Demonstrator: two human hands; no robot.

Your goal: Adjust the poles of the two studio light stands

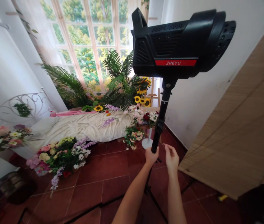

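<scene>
A black studio light (176, 46) with a red ZHEYU label sits on top of a black light stand (159, 130), whose pole leans slightly. My left hand (151, 156) is closed around the pole, low down, below a clamp joint. Just to the right of the pole, apart from it, my right hand (171, 158) is raised with its fingers bent and drawn together. Whether anything small is between those fingertips cannot be made out. Below my hands the stand's dark legs spread over the tiled floor (113, 168).
A bed (80, 124) with cream cloth and flowers lies ahead, before a window backdrop (87, 46). Palm leaves (120, 81) rise behind it. A flower arrangement (64, 155) stands in front. On the right hangs a bamboo blind (236, 124); a dark barrel (15, 186) is lower left.
</scene>
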